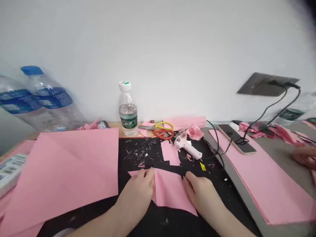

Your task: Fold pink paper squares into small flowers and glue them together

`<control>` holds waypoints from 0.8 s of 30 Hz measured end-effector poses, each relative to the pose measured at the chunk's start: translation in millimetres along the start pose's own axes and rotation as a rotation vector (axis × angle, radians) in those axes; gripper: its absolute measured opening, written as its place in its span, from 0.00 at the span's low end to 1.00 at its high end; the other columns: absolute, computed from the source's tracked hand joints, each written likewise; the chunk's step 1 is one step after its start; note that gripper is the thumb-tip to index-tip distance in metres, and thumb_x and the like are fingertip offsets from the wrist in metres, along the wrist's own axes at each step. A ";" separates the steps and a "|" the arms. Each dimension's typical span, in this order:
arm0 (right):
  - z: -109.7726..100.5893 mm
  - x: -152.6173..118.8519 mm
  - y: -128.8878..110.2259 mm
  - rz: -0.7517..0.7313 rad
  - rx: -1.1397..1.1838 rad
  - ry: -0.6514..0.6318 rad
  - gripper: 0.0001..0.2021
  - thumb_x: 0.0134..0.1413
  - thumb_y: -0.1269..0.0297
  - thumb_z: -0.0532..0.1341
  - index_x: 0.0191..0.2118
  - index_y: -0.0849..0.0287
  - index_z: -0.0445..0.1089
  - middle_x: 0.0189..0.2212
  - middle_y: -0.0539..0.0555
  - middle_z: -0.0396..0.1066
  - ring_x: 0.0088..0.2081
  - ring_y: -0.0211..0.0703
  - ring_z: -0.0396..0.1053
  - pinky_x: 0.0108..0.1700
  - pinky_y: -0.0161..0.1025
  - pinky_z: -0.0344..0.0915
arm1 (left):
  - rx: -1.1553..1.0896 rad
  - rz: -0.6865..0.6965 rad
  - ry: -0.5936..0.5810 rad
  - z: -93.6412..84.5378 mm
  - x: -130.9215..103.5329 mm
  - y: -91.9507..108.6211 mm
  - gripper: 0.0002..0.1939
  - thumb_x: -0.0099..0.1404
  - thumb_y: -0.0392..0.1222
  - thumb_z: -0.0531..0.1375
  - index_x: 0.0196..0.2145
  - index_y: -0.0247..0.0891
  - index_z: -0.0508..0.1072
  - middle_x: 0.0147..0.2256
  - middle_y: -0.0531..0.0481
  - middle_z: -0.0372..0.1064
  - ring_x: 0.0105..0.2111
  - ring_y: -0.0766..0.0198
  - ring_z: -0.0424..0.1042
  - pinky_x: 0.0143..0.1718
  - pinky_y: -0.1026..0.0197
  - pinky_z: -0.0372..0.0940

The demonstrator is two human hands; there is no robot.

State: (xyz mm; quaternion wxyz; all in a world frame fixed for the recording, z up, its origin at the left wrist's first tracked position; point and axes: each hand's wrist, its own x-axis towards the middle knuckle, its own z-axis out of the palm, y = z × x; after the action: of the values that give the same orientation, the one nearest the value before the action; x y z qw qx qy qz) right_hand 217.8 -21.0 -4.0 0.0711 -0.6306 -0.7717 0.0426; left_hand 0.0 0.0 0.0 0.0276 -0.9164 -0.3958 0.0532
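Note:
A creased piece of pink paper [169, 189] is spread between my two hands over the black mat [130, 210]. On its left part my left hand [138, 191] is closed, the thumb and fingers pinching the paper near a fold. My right hand [203, 194] pinches the paper's right edge between thumb and fingers. Beyond the paper lie small pink cut pieces [170, 152], a white glue gun [187, 147] with a black cord, and scissors with yellow and red handles [164, 130]. A folded pink shape [195, 132] sits behind the glue gun.
Large pink sheets [81, 164] cover the left side. A water bottle [128, 113] stands by the wall, with bigger bottles [53, 98] at far left. On the right are stacked pink sheets [269, 181], a phone [236, 138], cables from a wall socket [266, 84] and another person's hand [306, 156].

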 end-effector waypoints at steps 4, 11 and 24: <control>0.6 -1.3 5.9 0.021 0.059 0.025 0.13 0.58 0.66 0.46 0.22 0.56 0.53 0.12 0.50 0.62 0.15 0.41 0.64 0.21 0.35 0.42 | 0.017 -0.018 0.009 -1.0 -2.7 3.7 0.18 0.55 0.23 0.50 0.37 0.31 0.75 0.38 0.41 0.68 0.33 0.56 0.68 0.28 0.59 0.67; -14.2 -7.6 13.8 0.181 0.425 -0.015 0.16 0.59 0.57 0.49 0.21 0.56 0.51 0.14 0.45 0.54 0.16 0.35 0.55 0.21 0.32 0.45 | 0.028 -0.035 0.035 2.8 -3.7 5.5 0.24 0.52 0.19 0.49 0.42 0.30 0.74 0.44 0.38 0.69 0.36 0.54 0.70 0.30 0.57 0.69; -4.6 -16.6 10.5 0.168 0.469 0.035 0.14 0.58 0.61 0.49 0.23 0.54 0.45 0.15 0.43 0.50 0.17 0.36 0.50 0.21 0.32 0.46 | 0.129 -0.031 0.142 11.0 -9.6 11.5 0.22 0.58 0.25 0.48 0.48 0.28 0.71 0.41 0.37 0.71 0.35 0.52 0.70 0.30 0.55 0.68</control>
State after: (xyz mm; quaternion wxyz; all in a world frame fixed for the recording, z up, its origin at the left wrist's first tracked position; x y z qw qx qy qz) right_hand 231.9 -35.3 -2.0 0.2251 -0.6593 -0.6843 0.2154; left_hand 0.4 -14.8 -11.3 0.1152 -0.9079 -0.4028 0.0131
